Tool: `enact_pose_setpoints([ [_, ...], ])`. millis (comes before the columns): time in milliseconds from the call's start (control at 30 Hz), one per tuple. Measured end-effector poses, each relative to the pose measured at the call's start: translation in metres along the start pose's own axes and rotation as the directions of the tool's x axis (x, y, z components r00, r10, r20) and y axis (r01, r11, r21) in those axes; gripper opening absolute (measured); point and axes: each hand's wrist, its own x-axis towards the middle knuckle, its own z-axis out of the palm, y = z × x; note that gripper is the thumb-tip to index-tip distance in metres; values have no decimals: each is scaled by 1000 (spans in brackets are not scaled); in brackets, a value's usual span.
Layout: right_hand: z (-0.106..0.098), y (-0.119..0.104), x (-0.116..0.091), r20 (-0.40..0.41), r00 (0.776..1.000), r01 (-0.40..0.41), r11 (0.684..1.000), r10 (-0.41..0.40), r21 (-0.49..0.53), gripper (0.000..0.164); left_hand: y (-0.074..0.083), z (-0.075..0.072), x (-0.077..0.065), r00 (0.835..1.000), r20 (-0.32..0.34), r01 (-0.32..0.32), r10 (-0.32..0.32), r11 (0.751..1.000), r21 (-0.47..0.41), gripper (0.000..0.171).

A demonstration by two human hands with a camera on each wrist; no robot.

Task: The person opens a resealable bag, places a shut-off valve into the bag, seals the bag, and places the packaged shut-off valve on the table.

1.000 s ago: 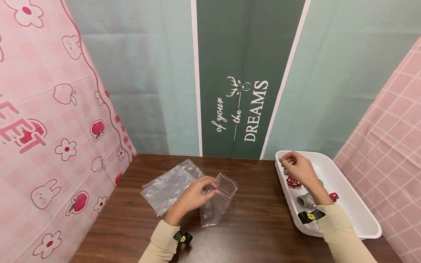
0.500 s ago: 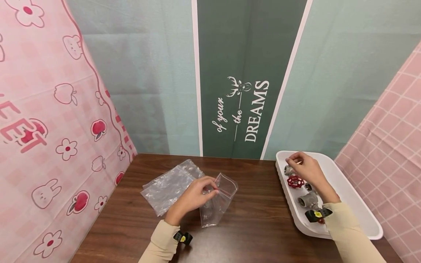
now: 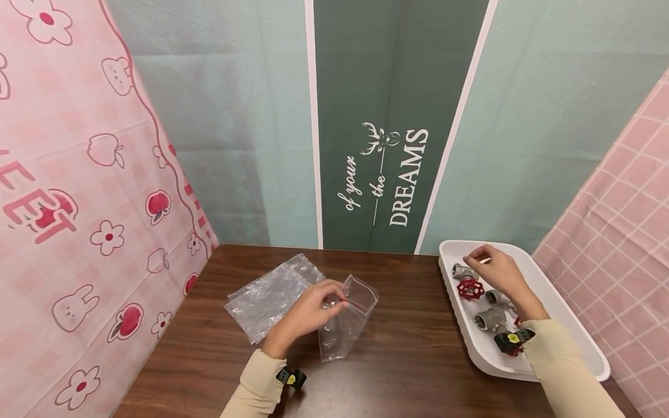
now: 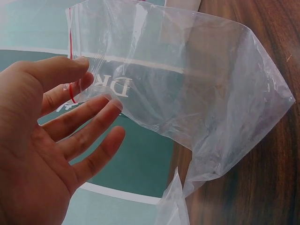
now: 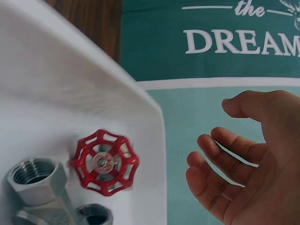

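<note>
My left hand (image 3: pixel 308 310) pinches a clear zip bag (image 3: pixel 337 341) by its mouth between thumb and forefinger. In the left wrist view, the bag (image 4: pixel 220 89) hangs away from the fingertips, its red zip line beside the thumb, while the other fingers are spread. My right hand (image 3: pixel 502 276) hovers over the white tray (image 3: pixel 569 331), fingers loosely bent and holding nothing. Just below it lies a metal gate valve (image 3: pixel 462 271) with a red handwheel (image 5: pixel 104 163). More valves (image 3: pixel 490 319) lie nearer me, partly hidden by my right wrist.
A few flat clear bags (image 3: pixel 272 296) lie on the brown wooden table (image 3: pixel 407 348), left of my left hand. Behind the table hangs a green cloth (image 3: pixel 376 87). Pink cloths (image 3: pixel 130 174) stand at both sides, the right one close to the tray.
My right hand has moved to the right above the tray, bringing more of the valves into sight. My left hand and its bag have stayed in place.
</note>
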Motion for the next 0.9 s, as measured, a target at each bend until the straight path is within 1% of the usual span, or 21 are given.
enact_pose_setpoints([
  [133, 1, 10, 0, 24, 999, -23, 1000, 23, -4, 36, 1, -1, 0, 1000, 3, -2, 2, 1000, 2, 7],
  [300, 1, 20, 0, 63, 997, -41, 998, 44, -47, 40, 2, -2, 0, 1000, 7, 1, -1, 1000, -4, 7],
  [500, 0, 25, 0, 115, 991, -56, 995, 65, -81, 46, 3, -2, -1, 1000, 10, 5, -5, 1000, -3, 7],
  [733, 5, 31, 4, 144, 988, -48, 994, 62, -101, 45, 1, -1, -1, 1000, 13, -11, 11, 1000, -4, 8],
  [900, 11, 36, 9, 166, 982, -76, 991, 93, -107, 46, -1, 1, -1, 1000, 9, -25, 25, 1000, -8, 8],
])
